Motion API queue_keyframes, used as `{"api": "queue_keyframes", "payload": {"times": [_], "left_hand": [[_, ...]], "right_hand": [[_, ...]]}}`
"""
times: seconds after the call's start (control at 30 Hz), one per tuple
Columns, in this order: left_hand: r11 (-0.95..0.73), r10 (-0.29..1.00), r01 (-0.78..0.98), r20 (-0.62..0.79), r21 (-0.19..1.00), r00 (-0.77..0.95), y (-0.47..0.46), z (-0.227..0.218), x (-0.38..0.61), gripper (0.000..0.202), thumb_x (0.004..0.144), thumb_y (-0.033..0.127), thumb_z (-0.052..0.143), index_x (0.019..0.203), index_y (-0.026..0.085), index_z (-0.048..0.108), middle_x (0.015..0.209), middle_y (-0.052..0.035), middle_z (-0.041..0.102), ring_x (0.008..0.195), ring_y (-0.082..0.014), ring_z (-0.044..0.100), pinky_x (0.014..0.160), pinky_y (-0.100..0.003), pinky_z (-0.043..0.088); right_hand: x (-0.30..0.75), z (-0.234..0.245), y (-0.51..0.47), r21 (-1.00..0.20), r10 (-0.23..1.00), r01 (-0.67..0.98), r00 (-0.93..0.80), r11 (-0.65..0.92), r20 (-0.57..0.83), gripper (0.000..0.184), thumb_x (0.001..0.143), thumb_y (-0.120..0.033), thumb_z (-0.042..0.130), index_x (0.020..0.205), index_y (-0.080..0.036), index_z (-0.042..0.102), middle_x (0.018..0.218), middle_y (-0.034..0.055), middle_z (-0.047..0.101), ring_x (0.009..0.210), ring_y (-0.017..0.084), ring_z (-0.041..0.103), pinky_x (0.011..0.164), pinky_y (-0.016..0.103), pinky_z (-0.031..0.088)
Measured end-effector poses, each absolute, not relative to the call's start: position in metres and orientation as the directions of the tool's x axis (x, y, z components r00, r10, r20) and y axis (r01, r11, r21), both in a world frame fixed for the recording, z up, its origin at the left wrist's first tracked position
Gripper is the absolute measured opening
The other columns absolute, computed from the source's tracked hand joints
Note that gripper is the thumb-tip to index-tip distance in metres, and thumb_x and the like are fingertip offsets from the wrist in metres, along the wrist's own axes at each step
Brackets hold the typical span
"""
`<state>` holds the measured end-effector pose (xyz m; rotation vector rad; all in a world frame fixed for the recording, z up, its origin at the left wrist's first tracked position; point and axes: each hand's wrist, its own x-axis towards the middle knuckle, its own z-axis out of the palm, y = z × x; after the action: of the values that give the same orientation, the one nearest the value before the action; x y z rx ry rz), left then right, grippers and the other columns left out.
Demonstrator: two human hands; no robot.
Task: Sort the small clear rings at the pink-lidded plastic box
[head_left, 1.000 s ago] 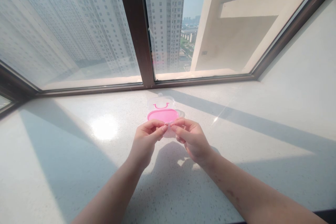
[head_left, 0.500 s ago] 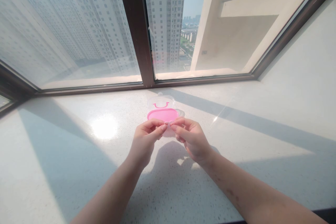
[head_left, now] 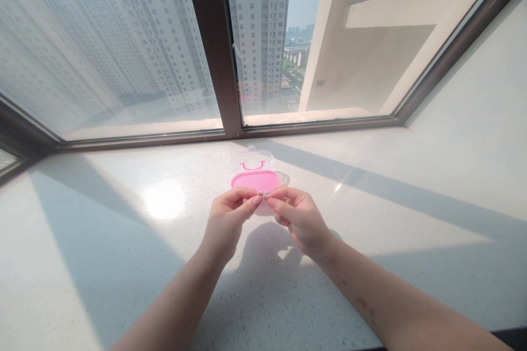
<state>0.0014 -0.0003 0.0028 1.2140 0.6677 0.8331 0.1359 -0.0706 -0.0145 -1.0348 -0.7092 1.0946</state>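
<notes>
A small whitish piece (head_left: pixel 265 194), loop-like but too small to name, is pinched where my two hands meet. My left hand (head_left: pixel 233 211) is closed, thumb and forefinger pressed on the piece's left side. From the right, my right hand (head_left: pixel 300 218) pinches it the same way, its other fingers curled underneath. Just behind the fingertips is an open plastic box with a pink base (head_left: pixel 256 179), its near part hidden by the hands. Its clear lid (head_left: pixel 258 156), bearing a pink handle (head_left: pixel 252 166), is tipped back towards the window.
The box stands on a pale speckled sill (head_left: pixel 135 263) crossed by shadows and a bright sun glare. A dark brown window frame (head_left: pixel 233 93) rises behind it, with tall buildings outside. At the right is a white wall (head_left: pixel 473 104).
My right fingertips have shifted very slightly left, closer to the left ones, and more of the whitish piece shows between them. The box has not moved.
</notes>
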Motion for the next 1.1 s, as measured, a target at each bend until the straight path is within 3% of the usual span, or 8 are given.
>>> {"api": "queue_keyframes", "payload": {"times": [0.37, 0.57, 0.83, 1.1], "left_hand": [[-0.04, 0.834, -0.147, 0.114, 0.988, 0.54, -0.0029, 0.0048, 0.0008, 0.006, 0.075, 0.023, 0.074, 0.073, 0.018, 0.071, 0.073, -0.0014, 0.062, 0.067, -0.0111, 0.052, 0.061, -0.023, 0.041], [-0.172, 0.821, -0.07, 0.183, 0.983, 0.541, -0.0024, 0.0059, -0.0004, 0.009, 0.076, 0.025, 0.072, 0.073, 0.017, 0.07, 0.071, -0.0017, 0.059, 0.067, -0.0126, 0.051, 0.06, -0.026, 0.041], [-0.541, 0.722, 0.019, 0.452, 0.841, 0.524, -0.002, 0.0057, -0.0025, 0.004, 0.077, 0.023, 0.072, 0.079, 0.02, 0.073, 0.07, -0.0015, 0.057, 0.063, -0.0123, 0.05, 0.057, -0.027, 0.041], [-0.632, 0.68, 0.041, 0.529, 0.774, 0.507, -0.0041, 0.0065, -0.0026, 0.004, 0.077, 0.02, 0.071, 0.081, 0.02, 0.073, 0.07, -0.001, 0.057, 0.061, -0.011, 0.049, 0.055, -0.026, 0.042]], "right_hand": [[0.1344, -0.0091, -0.0719, -0.911, 0.961, -0.398, 0.278, 0.112, -0.003, 0.01, 0.073, -0.027, 0.069, 0.071, -0.017, 0.069, 0.069, 0.0003, 0.058, 0.049, 0.007, 0.035, 0.046, 0.025, 0.022], [0.1354, -0.0096, -0.0725, -0.917, 0.963, -0.384, 0.271, 0.105, -0.004, 0.012, 0.076, -0.026, 0.067, 0.072, -0.015, 0.068, 0.063, -0.0014, 0.051, 0.05, 0.007, 0.035, 0.047, 0.024, 0.022], [0.1369, -0.0107, -0.0723, -0.924, 0.964, -0.372, 0.264, 0.083, -0.02, 0.012, 0.078, -0.024, 0.064, 0.07, -0.015, 0.066, 0.053, -0.004, 0.044, 0.049, 0.007, 0.033, 0.047, 0.023, 0.022], [0.1362, -0.0102, -0.0716, -0.94, 0.953, -0.327, 0.302, 0.099, -0.004, 0.013, 0.075, -0.026, 0.068, 0.069, -0.015, 0.068, 0.054, -0.0045, 0.045, 0.048, 0.007, 0.034, 0.046, 0.023, 0.024]]}}
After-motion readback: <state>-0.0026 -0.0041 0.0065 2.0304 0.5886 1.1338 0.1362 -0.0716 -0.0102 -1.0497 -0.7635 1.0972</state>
